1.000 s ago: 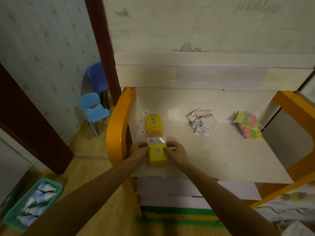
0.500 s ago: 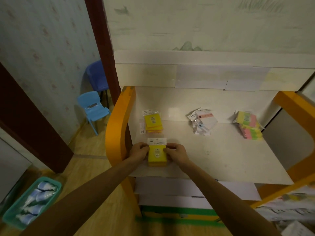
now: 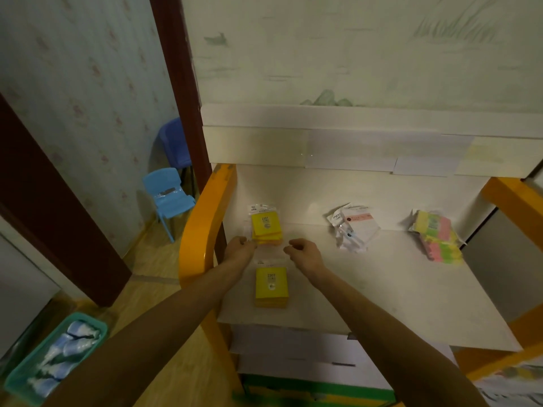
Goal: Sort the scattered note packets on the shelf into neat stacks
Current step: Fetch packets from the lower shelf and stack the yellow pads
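Observation:
A neat stack of yellow note packets lies near the front left of the white shelf, with no hand on it. A second yellow stack, slightly fanned, sits further back. My left hand has its fingertips at that far stack's lower left corner. My right hand hovers just to the stack's lower right, fingers loosely curled and holding nothing. A loose pile of white packets lies at mid-back, and a stack of pink, green and yellow packets at the back right.
Orange side panels bound the shelf left and right, and a white upper shelf overhangs the back. On the floor to the left are a small blue chair and a teal bin of blue-white items.
Both hands have let go of the near yellow stack and moved away from me towards the far yellow stack. The near stack stays where it was set.

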